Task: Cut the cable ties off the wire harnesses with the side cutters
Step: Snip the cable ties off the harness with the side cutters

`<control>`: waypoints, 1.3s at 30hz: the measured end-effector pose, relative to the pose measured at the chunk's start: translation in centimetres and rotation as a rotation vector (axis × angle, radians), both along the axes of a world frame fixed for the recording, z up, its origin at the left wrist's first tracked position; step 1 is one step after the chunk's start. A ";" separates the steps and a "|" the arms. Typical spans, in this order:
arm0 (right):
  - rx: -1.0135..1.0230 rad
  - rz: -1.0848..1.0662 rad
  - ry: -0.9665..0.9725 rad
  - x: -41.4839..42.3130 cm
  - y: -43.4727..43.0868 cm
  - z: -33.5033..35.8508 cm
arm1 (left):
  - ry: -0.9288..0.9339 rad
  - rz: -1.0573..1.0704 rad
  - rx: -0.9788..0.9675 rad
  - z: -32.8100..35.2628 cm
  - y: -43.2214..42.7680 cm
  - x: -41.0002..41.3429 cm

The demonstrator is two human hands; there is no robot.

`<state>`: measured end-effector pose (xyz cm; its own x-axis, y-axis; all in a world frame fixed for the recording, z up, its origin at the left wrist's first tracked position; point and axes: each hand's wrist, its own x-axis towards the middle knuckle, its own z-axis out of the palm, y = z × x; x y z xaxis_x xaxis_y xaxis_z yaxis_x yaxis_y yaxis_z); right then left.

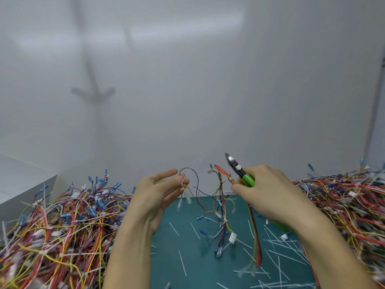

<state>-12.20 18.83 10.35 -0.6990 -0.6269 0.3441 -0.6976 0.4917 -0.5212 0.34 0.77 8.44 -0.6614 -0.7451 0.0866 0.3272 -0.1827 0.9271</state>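
Note:
My right hand (268, 192) grips the green-handled side cutters (239, 172), jaws pointing up and left, and also pinches a wire harness (220, 197) of red, yellow, black and blue wires that hangs down over the green mat. My left hand (160, 192) is raised beside it, thumb and fingertips pinching a thin white cable tie (192, 165) together with a few thin wires; the tie's long tail sticks up to the right. The cutter jaws are clear of the tie, to its right.
Large heaps of coloured wire harnesses lie at the left (62, 230) and right (350, 205). The green cutting mat (187, 236) between them carries several cut white tie pieces (279, 253). A white box (23, 184) stands at the far left; a white wall is behind.

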 end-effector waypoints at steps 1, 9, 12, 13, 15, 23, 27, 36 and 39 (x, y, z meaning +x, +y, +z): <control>0.036 0.010 0.006 0.1 0.0 0.0 | 0.027 -0.005 0.011 0.1 0.0 0.1; 0.120 0.139 -0.086 1.5 -1.1 -0.4 | 0.122 -0.005 -0.066 1.4 1.2 0.3; 0.071 0.201 -0.140 1.8 -1.4 -0.5 | 0.139 -0.001 -0.090 1.7 1.8 0.1; 0.025 0.220 -0.179 2.0 -1.6 -0.5 | 0.137 -0.006 -0.099 1.7 2.0 0.1; -0.107 0.247 -0.267 2.2 -1.9 -0.4 | 0.129 -0.016 -0.119 1.8 2.3 0.0; -0.680 0.312 -0.526 3.6 -2.6 0.1 | 0.047 0.004 -0.255 1.9 3.3 -0.5; -0.673 0.195 -0.332 3.4 -2.9 -0.2 | -0.004 -0.030 -0.319 2.1 4.0 -0.5; -0.734 0.174 -0.327 3.2 -2.6 -0.1 | -0.246 -0.226 -0.453 2.1 4.8 -0.4; -0.744 0.182 -0.359 3.2 -2.6 0.0 | -0.151 -0.224 -0.341 2.2 4.6 -0.4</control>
